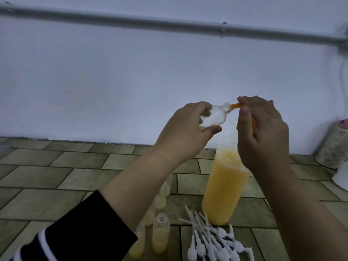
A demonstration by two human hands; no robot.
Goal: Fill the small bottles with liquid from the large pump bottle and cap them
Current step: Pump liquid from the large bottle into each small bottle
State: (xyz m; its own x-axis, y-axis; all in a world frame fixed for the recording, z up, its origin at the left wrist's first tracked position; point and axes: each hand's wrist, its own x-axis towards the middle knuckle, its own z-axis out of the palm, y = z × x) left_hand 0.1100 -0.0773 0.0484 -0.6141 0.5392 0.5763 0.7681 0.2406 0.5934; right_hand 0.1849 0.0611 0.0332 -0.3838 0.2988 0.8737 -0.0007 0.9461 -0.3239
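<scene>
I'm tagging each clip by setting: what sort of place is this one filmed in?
Probably a plain room at home or a small workshop, with the work done on the floor: olive tiled floor, bare pale wall with a pipe along it. The large pump bottle and white caps sit directly on the tiles.

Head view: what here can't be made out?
- Pump head: covered by right hand; only orange spout shows.
- Held bottle: fill level blurred, partly behind left hand.
- Row of small bottles: several behind left forearm.
- White caps: cut off by bottom edge.
</scene>
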